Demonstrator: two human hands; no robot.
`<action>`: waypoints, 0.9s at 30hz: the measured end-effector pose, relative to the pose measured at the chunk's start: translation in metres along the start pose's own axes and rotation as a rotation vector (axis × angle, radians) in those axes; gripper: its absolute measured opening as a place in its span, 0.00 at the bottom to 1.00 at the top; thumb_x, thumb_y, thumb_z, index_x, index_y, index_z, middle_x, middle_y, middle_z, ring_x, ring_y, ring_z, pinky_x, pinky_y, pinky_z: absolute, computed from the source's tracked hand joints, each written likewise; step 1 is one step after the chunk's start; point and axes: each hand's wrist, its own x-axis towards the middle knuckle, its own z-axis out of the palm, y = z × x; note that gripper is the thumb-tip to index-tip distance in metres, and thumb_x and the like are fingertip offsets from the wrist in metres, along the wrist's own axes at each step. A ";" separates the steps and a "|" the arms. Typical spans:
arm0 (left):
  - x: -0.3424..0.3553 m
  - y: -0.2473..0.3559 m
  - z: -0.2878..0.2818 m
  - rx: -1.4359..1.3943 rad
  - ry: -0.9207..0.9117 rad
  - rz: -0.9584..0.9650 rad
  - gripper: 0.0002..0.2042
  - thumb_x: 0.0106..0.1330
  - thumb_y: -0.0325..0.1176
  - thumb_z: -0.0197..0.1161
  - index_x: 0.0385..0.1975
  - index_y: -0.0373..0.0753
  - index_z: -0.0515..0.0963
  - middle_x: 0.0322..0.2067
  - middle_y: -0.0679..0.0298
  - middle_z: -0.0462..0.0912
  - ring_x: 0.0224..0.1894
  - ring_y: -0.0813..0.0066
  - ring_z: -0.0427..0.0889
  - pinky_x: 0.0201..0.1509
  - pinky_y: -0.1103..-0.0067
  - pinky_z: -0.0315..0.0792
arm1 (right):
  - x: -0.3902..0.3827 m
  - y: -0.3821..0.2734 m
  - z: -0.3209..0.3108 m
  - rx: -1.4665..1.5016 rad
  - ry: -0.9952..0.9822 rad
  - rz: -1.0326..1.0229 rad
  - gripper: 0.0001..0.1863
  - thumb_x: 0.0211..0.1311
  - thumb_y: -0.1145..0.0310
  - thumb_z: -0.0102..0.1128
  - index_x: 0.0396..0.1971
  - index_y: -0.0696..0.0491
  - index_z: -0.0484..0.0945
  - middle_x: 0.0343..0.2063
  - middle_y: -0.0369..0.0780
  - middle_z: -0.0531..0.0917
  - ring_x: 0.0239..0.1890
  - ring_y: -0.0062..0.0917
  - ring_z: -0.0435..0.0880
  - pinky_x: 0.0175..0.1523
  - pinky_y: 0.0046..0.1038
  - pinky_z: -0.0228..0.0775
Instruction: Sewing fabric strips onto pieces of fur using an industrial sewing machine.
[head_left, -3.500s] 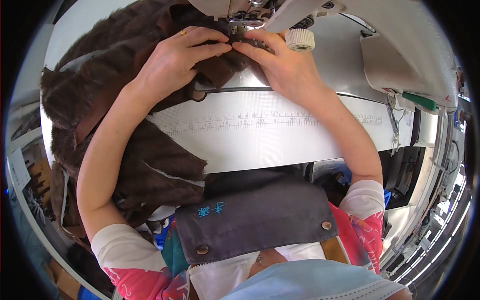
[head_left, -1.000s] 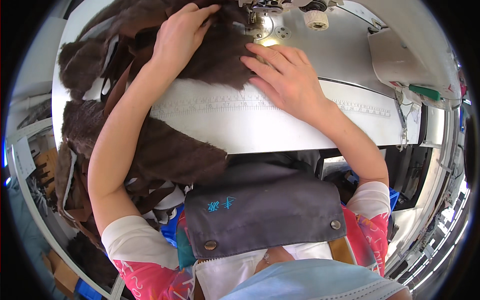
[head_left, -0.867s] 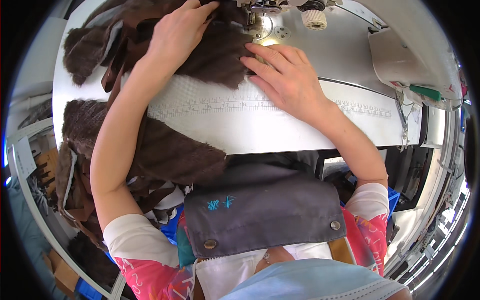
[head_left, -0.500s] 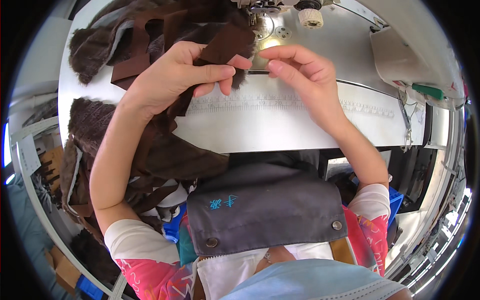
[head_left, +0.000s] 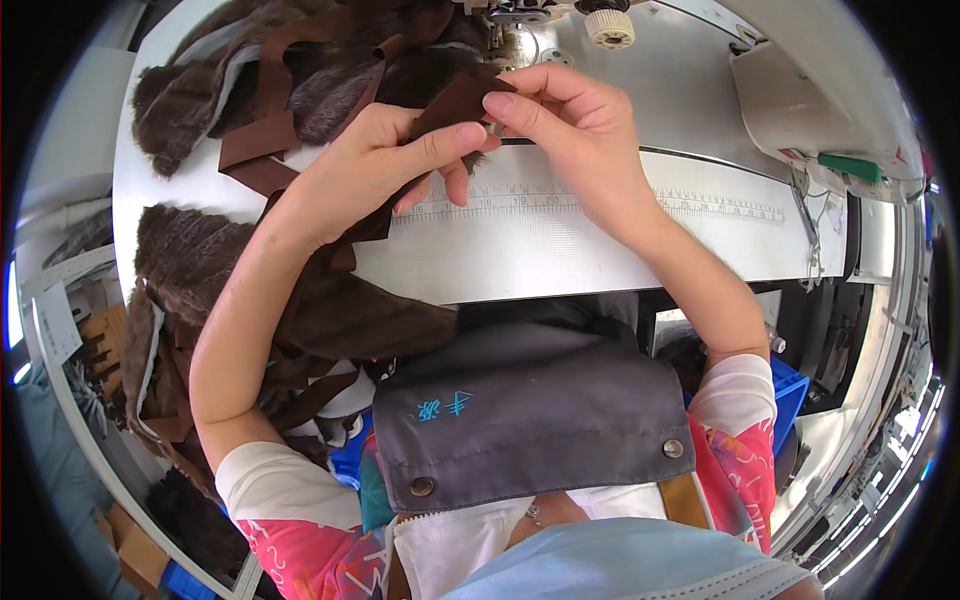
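A dark brown fabric strip (head_left: 458, 106) is stretched between my hands, just in front of the sewing machine (head_left: 520, 14). My left hand (head_left: 375, 165) grips it, thumb on top and the other fingers curled beneath. My right hand (head_left: 580, 145) pinches the strip's far corner between thumb and forefinger. Brown fur pieces (head_left: 320, 95) edged with more brown strip lie behind and left of my left hand. Another fur piece (head_left: 190, 255) hangs over the table's near left edge, under my left forearm. What my left fingertips touch beneath the strip is partly hidden.
Ruler markings (head_left: 560, 198) run along the white table (head_left: 590, 265). A ridged knob (head_left: 609, 28) juts from the machine head. At the right are a pale machine housing (head_left: 785, 100), a green-handled tool (head_left: 848, 167) and metal thread snips (head_left: 808, 228). A grey apron (head_left: 530, 410) covers my lap.
My right hand has moved left and pinched the strip's corner; it was apart from the strip before. My left hand has shifted slightly right and nearer, with the strip still in it.
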 end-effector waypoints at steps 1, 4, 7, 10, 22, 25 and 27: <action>0.000 0.001 0.001 0.084 0.049 0.005 0.18 0.69 0.43 0.53 0.44 0.32 0.78 0.24 0.67 0.80 0.20 0.86 0.67 0.26 0.87 0.63 | -0.002 -0.001 0.000 -0.001 0.002 0.000 0.10 0.59 0.70 0.62 0.38 0.60 0.79 0.27 0.35 0.82 0.29 0.14 0.78 0.35 0.17 0.68; -0.001 -0.016 0.004 0.231 0.159 0.111 0.22 0.72 0.46 0.47 0.44 0.31 0.77 0.28 0.65 0.81 0.25 0.83 0.71 0.32 0.84 0.67 | -0.006 -0.006 0.001 0.011 0.046 0.030 0.08 0.59 0.71 0.62 0.33 0.60 0.81 0.25 0.35 0.83 0.29 0.15 0.78 0.36 0.17 0.68; 0.001 -0.020 0.007 -0.016 0.291 0.244 0.21 0.73 0.44 0.47 0.42 0.31 0.78 0.30 0.65 0.81 0.30 0.82 0.75 0.37 0.85 0.68 | -0.009 -0.004 -0.004 0.051 0.002 0.083 0.08 0.60 0.70 0.61 0.34 0.58 0.82 0.29 0.37 0.84 0.33 0.16 0.79 0.41 0.19 0.69; 0.001 -0.022 0.011 -0.126 0.332 0.181 0.18 0.72 0.41 0.49 0.43 0.32 0.78 0.29 0.66 0.81 0.28 0.83 0.75 0.35 0.86 0.68 | -0.010 -0.001 -0.004 0.099 -0.033 0.167 0.07 0.60 0.70 0.60 0.33 0.58 0.82 0.28 0.37 0.84 0.31 0.15 0.77 0.39 0.18 0.68; 0.015 0.027 -0.027 0.418 0.176 0.012 0.10 0.59 0.33 0.64 0.35 0.32 0.82 0.16 0.69 0.75 0.20 0.87 0.69 0.25 0.85 0.61 | -0.022 0.014 0.002 -1.226 -0.207 -0.634 0.13 0.49 0.69 0.62 0.35 0.60 0.80 0.20 0.40 0.78 0.24 0.29 0.80 0.28 0.25 0.71; 0.037 0.012 -0.031 0.485 0.157 0.060 0.08 0.60 0.34 0.63 0.29 0.34 0.79 0.12 0.72 0.70 0.16 0.90 0.64 0.20 0.86 0.55 | -0.016 0.021 0.000 -1.419 -0.261 -0.748 0.15 0.46 0.69 0.59 0.36 0.60 0.79 0.20 0.37 0.77 0.24 0.25 0.80 0.26 0.24 0.70; 0.043 0.004 -0.032 0.509 0.132 0.058 0.09 0.60 0.34 0.62 0.24 0.36 0.77 0.09 0.74 0.66 0.15 0.91 0.62 0.21 0.86 0.52 | -0.017 0.021 -0.002 -1.421 -0.280 -0.730 0.17 0.45 0.71 0.56 0.38 0.59 0.79 0.19 0.36 0.77 0.23 0.25 0.80 0.25 0.24 0.69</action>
